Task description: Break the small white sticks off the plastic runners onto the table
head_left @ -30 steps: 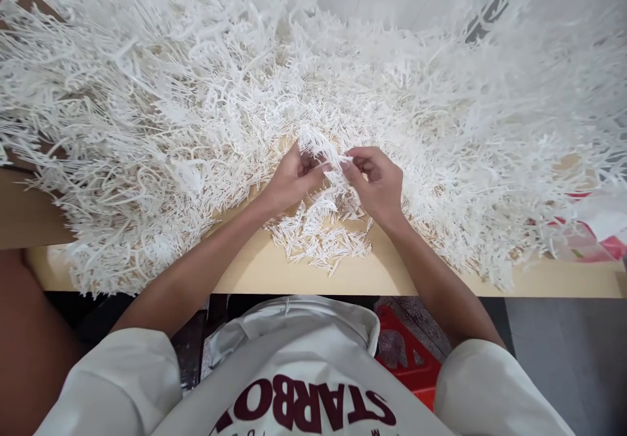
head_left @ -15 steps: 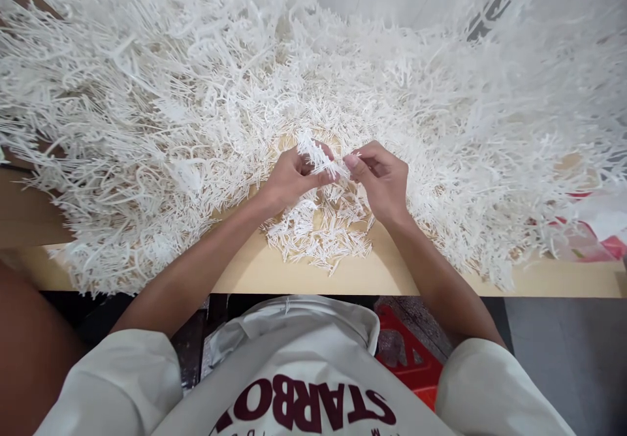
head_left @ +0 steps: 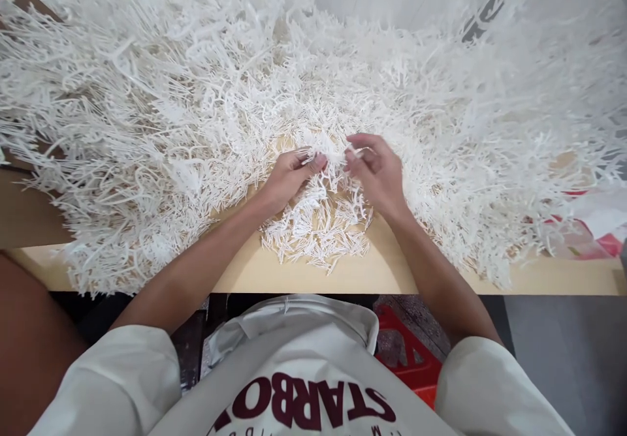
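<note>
Pinched between thumb and fingers of my left hand (head_left: 296, 171) is a branching white plastic sprig (head_left: 326, 145), held just above the table. My right hand (head_left: 377, 168) is at the sprig's right end, thumb and bent fingers closed on a thin white part of it while the index finger sticks out. The exact contact there is slightly blurred. Below both hands lies a small heap of short white plastic bits (head_left: 318, 233) on the wooden tabletop (head_left: 372, 276).
A large tangled pile of white plastic sprigs (head_left: 186, 96) surrounds the hands on the left, far side and right. Clear and pink plastic packaging (head_left: 582, 237) lies at the right. Cardboard (head_left: 29, 207) stands at the left, and a red plastic stool (head_left: 406, 351) is below the table edge.
The white sprig has turned in my left hand and now lies more level, farther from me. My right index finger has lifted and straightened away from the thumb.
</note>
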{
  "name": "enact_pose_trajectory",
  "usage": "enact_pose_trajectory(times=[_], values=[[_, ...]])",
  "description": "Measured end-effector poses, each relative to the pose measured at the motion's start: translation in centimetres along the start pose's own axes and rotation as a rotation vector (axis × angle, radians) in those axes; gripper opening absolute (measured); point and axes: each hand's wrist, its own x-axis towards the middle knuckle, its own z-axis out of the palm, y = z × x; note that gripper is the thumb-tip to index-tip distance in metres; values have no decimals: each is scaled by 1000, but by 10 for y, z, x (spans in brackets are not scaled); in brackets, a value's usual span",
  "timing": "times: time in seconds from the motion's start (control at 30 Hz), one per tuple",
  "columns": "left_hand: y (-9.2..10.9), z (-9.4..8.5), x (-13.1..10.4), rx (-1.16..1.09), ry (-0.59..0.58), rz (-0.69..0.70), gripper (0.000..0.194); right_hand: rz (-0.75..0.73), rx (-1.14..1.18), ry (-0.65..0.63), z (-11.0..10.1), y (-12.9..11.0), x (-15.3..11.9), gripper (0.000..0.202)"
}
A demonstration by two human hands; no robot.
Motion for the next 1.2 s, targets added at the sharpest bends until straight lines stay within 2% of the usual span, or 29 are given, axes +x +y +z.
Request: enact_pose_trajectory(times=[0.1, 0.27, 0.4, 0.5, 0.6, 0.67, 0.73, 0.83, 1.0, 1.13, 1.2], values=[[2, 0, -1, -53, 40, -19, 44, 10, -144, -138, 12, 3, -7, 32], [7, 2, -4, -13, 47, 0, 46, 27, -279, -245, 18, -6, -11, 44], [7, 2, -3, -33, 8, 20, 44, 114, -186, -294, 16, -5, -10, 41], [6, 3, -3, -38, 48, -4, 42, 153, -103, -374, 15, -4, -10, 37], [7, 3, -3, -23, 112, -45, 42, 164, -153, -428, 15, -5, -11, 31], [8, 3, -3, -26, 87, -58, 42, 149, -231, -474, 15, -7, -12, 33], [9, 4, -4, -66, 53, -57, 42, 87, -309, -533, 15, -9, -12, 36], [10, 5, -6, -117, 47, -64, 41, -126, -420, -561, 15, -12, -14, 38], [11, 8, -6, -39, 15, -67, 41, -594, -554, -411, 19, -11, -22, 34], [8, 3, 1, 23, 185, -57, 38, -803, -416, -329, 24, -9, -30, 29], [8, 2, 3, 23, 210, -87, 38, -771, -354, -308, 24, -9, -30, 22]])
